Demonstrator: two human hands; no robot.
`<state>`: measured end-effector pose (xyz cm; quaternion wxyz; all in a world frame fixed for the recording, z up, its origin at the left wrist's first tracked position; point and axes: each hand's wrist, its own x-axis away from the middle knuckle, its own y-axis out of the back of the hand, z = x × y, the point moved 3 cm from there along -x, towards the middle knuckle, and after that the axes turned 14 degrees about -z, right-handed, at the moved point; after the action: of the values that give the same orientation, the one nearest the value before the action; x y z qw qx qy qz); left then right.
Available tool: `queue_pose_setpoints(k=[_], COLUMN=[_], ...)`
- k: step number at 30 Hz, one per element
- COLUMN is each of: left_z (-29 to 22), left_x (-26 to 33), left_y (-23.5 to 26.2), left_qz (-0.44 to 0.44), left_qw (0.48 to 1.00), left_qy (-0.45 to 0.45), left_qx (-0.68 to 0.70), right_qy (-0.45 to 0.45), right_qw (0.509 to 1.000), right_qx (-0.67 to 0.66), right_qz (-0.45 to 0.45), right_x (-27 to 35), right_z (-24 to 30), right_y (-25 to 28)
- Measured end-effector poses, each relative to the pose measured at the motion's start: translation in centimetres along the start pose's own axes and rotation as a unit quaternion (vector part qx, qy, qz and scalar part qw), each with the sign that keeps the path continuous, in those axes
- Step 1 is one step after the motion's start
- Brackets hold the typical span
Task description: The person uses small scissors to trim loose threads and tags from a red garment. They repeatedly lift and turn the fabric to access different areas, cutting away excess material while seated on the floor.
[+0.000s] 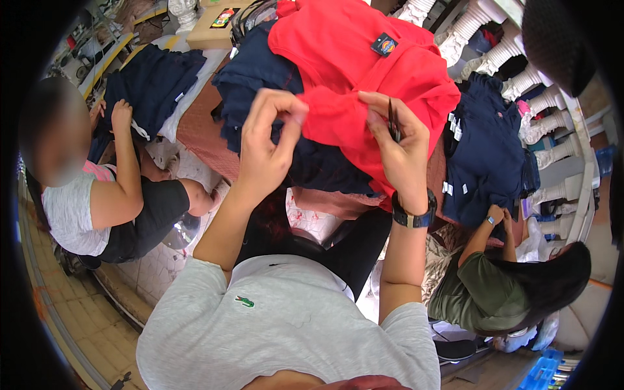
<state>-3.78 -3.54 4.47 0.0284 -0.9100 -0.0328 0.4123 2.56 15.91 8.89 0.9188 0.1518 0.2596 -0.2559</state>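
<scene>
A red garment [364, 62] with a dark tag lies spread over a pile of dark navy garments [257, 71] in front of me. My right hand [403, 140] pinches a fold of the red cloth between thumb and index finger. Against its palm sit small dark thread snips [393, 120], partly hidden by the fingers. My left hand [270, 140] is closed in a pinch at the left edge of the red cloth. Its fingertips are slightly blurred, so whatever lies between them cannot be made out.
On the left a seated person [110, 195] handles a navy garment [156, 81]. To the right another person [500, 279] works at stacked navy garments [484, 149]. A cardboard box [218, 26] stands at the back. White ornate balusters [468, 32] line the right side.
</scene>
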Motion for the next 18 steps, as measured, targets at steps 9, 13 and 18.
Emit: queue_pose_setpoints(k=[9,13,18], left_z=[-0.2,1.1,-1.5], left_x=[0.6,-1.4,-2.6], left_y=[-4.9,-4.7,-4.0], left_qz=[-0.093,-0.064,-0.078], left_qw=[0.992,0.988,0.996], left_qy=[0.070,0.106,-0.046], left_qx=[0.053,0.095,-0.023], right_qy=[0.249,0.204,0.172], right_qw=[0.954,0.964,0.970], right_qx=[0.165,0.169,0.167], right_qz=[-0.017,-0.009,-0.044], right_x=[-2.6,-3.5,-4.0], right_z=[3.0,3.2,2.7], right_y=[-3.7,-2.7,-1.3])
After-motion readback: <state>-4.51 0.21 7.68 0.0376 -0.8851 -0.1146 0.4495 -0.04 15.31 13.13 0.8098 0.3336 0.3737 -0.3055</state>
